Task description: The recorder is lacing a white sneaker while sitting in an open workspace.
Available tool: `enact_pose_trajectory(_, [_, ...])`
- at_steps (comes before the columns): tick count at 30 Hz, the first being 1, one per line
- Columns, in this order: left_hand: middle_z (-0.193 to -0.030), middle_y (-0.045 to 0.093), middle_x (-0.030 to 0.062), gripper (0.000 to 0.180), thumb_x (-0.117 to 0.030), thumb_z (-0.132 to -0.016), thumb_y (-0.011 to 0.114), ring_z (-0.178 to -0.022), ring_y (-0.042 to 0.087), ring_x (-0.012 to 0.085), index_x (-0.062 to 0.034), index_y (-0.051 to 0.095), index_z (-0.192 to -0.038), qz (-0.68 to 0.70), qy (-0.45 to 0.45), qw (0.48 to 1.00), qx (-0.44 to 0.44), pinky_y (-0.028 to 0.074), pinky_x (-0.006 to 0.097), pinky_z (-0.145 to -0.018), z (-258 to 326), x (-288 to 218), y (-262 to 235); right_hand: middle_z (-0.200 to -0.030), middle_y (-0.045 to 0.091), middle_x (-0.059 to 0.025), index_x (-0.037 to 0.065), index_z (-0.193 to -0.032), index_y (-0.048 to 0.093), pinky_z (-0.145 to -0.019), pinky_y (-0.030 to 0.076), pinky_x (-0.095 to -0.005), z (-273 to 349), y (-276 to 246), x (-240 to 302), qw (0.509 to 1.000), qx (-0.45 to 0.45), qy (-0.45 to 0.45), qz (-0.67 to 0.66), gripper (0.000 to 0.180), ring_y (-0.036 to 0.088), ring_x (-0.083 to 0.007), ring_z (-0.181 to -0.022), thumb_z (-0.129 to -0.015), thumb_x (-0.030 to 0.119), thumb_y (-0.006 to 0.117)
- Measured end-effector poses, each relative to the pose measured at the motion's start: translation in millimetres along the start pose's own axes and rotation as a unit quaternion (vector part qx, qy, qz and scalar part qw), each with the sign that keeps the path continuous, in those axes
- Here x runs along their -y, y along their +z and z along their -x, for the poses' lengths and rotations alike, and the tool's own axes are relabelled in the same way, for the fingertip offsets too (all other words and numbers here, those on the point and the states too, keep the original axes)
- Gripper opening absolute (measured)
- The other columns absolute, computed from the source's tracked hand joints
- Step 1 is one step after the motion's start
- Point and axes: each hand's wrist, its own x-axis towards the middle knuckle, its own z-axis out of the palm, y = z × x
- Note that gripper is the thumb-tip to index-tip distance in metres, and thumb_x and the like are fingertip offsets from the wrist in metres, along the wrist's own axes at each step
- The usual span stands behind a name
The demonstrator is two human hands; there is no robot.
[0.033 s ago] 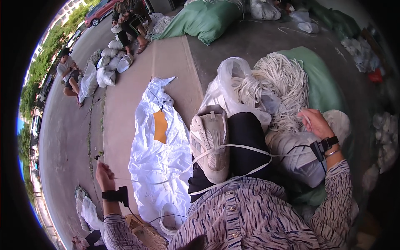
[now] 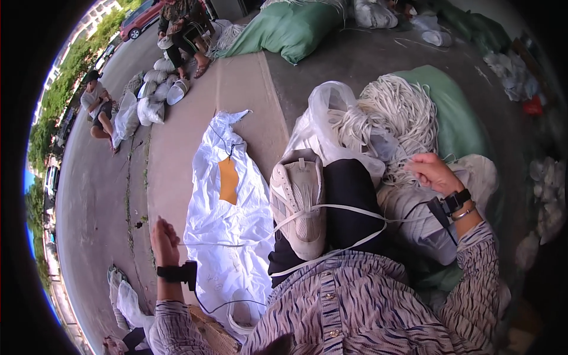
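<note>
A beige-white sneaker (image 2: 306, 229) rests on my black-trousered lap, its toe toward me. A flat white shoelace (image 2: 349, 208) crosses the shoe and spreads in loops to both sides. At the left, my left hand (image 2: 165, 241) is closed on one stretch of the lace, which runs nearly straight to the shoe. My right hand (image 2: 433, 173) is raised at the right, its fingers pinched together; the lace runs toward it, though its end there is hard to make out. Just beyond that hand lies a large tangle of white laces (image 2: 399, 112).
A white woven sack (image 2: 228, 236) with an orange patch (image 2: 228, 180) lies left of my lap. Clear plastic bags (image 2: 331, 97) and a green sack (image 2: 455, 112) surround the laces. Two people sit at the far left near stuffed bags (image 2: 151, 109); another green sack (image 2: 284, 32) lies at the back.
My left hand has come inward to the right and slightly away from me, and its stretch of lace has shifted. My right hand has moved a little to the left. The sneaker stays put.
</note>
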Motion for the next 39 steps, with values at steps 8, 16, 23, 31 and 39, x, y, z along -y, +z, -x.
enact_pose_trajectory(8, [-0.079,0.064,0.0064,0.028,-0.021,-0.087,0.062,-0.068,0.062,0.0145,0.0013,0.057,-0.103,-0.081,0.045,0.871,0.482,0.048,0.026,-0.061,99.2,36.3,228.6,-0.057,0.055,-0.0109,-0.001,-0.075,0.054,-0.047,0.043,-0.0353,-18.8,174.0,28.8,0.915,-0.032,-0.319,0.245,0.022,0.055,-0.0219,-0.044,-0.090,0.015,0.053])
enact_pose_trajectory(16, [-0.085,0.066,0.0152,0.017,-0.019,-0.081,0.054,-0.081,0.063,0.0360,-0.0105,0.068,-0.084,-0.532,0.265,0.647,0.478,0.051,0.042,-0.070,99.0,31.1,251.6,-0.061,0.060,-0.0132,-0.001,-0.076,0.060,-0.047,0.049,-0.0321,13.9,185.8,10.2,0.905,0.083,-0.248,0.336,0.017,0.061,-0.0232,-0.047,-0.086,0.011,0.052])
enact_pose_trajectory(23, [-0.081,0.065,0.0141,0.018,-0.022,-0.078,0.056,-0.076,0.063,0.0339,-0.0079,0.068,-0.080,-0.483,0.355,0.571,0.561,0.051,0.041,-0.069,79.9,49.6,252.5,-0.055,0.059,-0.0144,-0.001,-0.073,0.063,-0.052,0.051,-0.0343,22.5,192.5,12.1,0.955,0.127,-0.100,0.249,0.026,0.061,-0.0232,-0.045,-0.086,0.013,0.046])
enact_pose_trajectory(31, [-0.079,0.066,0.0134,0.019,-0.026,-0.075,0.061,-0.077,0.064,0.0330,-0.0120,0.070,-0.084,-0.487,0.257,0.657,0.515,0.051,0.039,-0.068,84.6,47.5,250.3,-0.058,0.060,-0.0203,-0.007,-0.078,0.063,-0.056,0.052,-0.0351,16.2,194.9,22.6,0.960,0.110,-0.058,0.249,0.029,0.064,-0.0272,-0.050,-0.086,0.016,0.046])
enact_pose_trajectory(39, [-0.078,0.067,0.0139,0.026,-0.035,-0.075,0.065,-0.077,0.066,0.0323,-0.0101,0.069,-0.081,-0.573,0.322,0.591,0.467,0.052,0.042,-0.066,116.9,41.7,255.0,-0.049,0.058,-0.0140,-0.004,-0.064,0.064,-0.058,0.053,-0.0366,15.6,201.1,13.1,0.920,0.096,-0.051,0.378,0.044,0.063,-0.0277,-0.050,-0.088,0.028,0.045])
